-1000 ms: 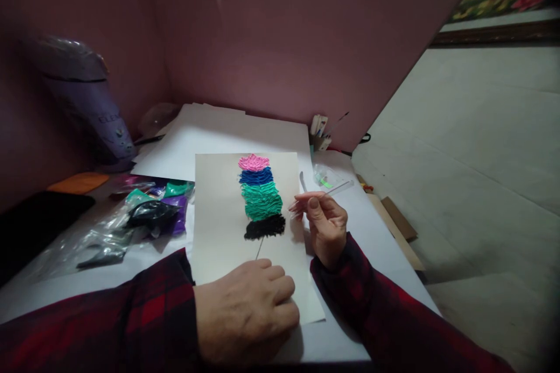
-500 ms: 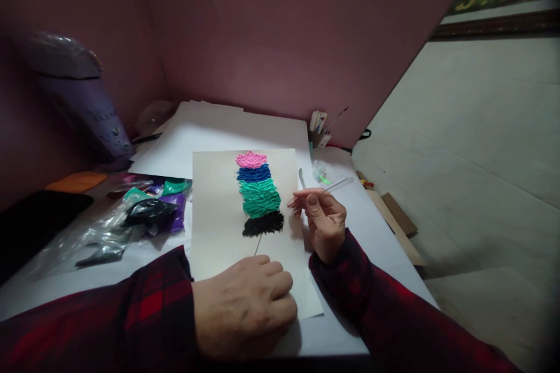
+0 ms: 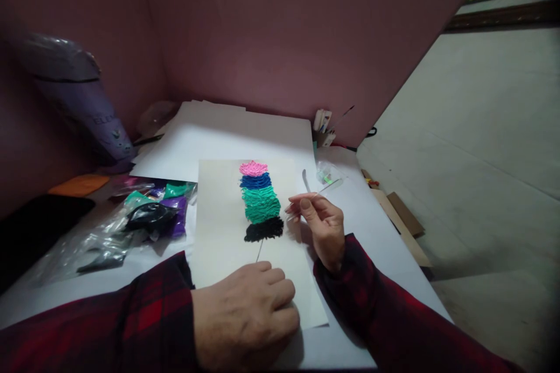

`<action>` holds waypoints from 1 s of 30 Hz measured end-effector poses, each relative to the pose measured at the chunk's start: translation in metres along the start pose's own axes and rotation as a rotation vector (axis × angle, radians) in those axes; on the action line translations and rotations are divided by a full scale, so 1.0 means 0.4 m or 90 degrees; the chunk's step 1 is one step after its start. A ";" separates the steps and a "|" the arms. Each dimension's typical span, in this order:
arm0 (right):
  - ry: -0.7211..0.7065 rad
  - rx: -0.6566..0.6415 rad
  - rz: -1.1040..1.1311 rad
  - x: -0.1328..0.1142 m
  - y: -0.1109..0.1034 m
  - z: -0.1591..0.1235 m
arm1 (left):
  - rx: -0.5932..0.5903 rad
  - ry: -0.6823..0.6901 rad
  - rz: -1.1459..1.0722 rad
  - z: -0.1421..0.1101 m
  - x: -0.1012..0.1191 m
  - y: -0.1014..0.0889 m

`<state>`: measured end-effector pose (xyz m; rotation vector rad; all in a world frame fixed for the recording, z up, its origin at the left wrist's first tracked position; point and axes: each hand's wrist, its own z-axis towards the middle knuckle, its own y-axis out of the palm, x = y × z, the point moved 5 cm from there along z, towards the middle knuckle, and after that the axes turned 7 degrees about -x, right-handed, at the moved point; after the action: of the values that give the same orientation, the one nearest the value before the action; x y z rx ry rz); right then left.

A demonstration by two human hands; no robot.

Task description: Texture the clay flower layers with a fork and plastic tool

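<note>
A sheet of paper carries bands of textured modelling clay: pink, blue, green and black. A thin dark line runs from the black band towards my left hand. That hand rests curled on the paper's lower part, and its fingertips and whatever they may hold are hidden. To the right of the clay, my right hand pinches a clear plastic modelling tool. The tool's near end points at the green and black bands, a little apart from them.
Plastic packets of clay lie at the left, beside a dark object and an orange piece. White sheets are stacked behind. A purple cylinder stands back left; a pen holder is at the back right.
The paper with the clay has slid slightly towards me. My right hand and its tool have shifted a little, with the tool's angle slightly changed. My left hand stays curled on the paper.
</note>
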<state>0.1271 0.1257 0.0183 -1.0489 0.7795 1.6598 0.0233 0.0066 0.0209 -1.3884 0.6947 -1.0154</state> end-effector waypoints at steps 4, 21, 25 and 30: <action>0.037 0.008 0.014 0.009 0.000 0.000 | -0.004 -0.001 -0.002 0.001 -0.002 -0.001; 0.127 -0.005 -0.056 0.020 0.008 -0.010 | -0.023 -0.001 -0.041 0.005 -0.004 -0.011; 0.087 -0.001 -0.064 0.029 0.025 -0.004 | -0.037 -0.004 -0.042 0.009 -0.007 -0.006; 0.024 -0.044 -0.097 0.030 0.057 0.010 | -0.040 -0.012 -0.035 0.014 -0.009 0.007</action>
<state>0.1024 0.1269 0.0093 -1.1627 0.6539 1.5496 0.0272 0.0118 0.0179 -1.4766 0.6824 -1.0309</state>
